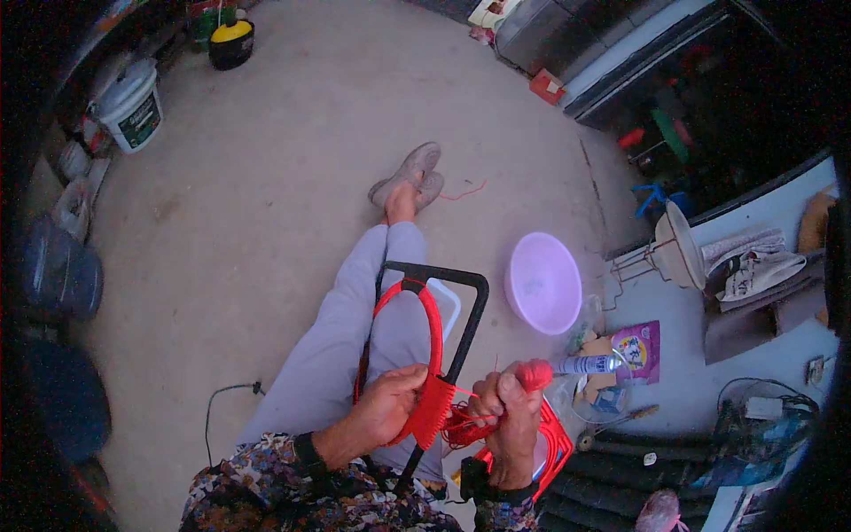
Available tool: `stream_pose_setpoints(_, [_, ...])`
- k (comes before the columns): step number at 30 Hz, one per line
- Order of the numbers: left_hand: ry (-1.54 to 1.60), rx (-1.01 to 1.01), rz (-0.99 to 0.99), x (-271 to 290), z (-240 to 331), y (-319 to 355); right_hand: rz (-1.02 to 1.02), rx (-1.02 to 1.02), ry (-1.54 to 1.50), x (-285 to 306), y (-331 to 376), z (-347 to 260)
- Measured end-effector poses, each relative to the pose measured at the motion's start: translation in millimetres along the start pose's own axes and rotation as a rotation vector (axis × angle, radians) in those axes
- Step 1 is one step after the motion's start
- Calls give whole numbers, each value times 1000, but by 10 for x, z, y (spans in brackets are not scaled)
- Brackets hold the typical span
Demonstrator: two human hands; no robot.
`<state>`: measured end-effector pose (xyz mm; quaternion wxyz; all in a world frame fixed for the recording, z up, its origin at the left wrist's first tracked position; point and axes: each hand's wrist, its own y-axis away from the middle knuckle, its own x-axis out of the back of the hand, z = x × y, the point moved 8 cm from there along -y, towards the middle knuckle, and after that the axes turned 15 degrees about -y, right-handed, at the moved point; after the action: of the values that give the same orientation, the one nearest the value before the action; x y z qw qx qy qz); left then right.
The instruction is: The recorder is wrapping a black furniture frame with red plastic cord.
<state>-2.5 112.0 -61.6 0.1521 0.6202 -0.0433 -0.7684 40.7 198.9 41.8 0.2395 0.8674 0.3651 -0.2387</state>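
Note:
My left hand [390,406] closes around the side of an oval ring wrapped in red cord [433,330]. Toward me, the ring widens into a dense red knotted band [433,411]. The ring sits within a black frame [468,341] that rests over my lap. In my right hand [505,406], closed just right of the band, is a ball of red cord [534,375]. A strand runs taut from the band to that hand. Loose red loops [465,431] hang between the two hands. Some fingers of the right hand are hidden.
Beyond my right hand stand a lilac basin [543,284], a spray can [588,364] and a purple packet [637,353]. Another red corded piece [556,443] lies beside my right forearm. A white bucket [130,106] stands far left; a thin cable [232,388] lies left of my legs.

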Motion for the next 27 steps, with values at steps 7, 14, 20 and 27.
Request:
stream_pose_setpoints(7, [-238,39,-152,-216,114,52,-8,15,184,-111,6,-84])
stream_pose_setpoints(14, [-283,6,-54,-61,64,-33,-308,139,675,-568,59,-45])
stream_pose_setpoints(20, [-823,-207,185,-90,423,161,-272,9,613,-527,77,-125])
stream_pose_setpoints(27, [-1803,-1053,315,-983,929,606,-499,364,815,-898,130,-517])
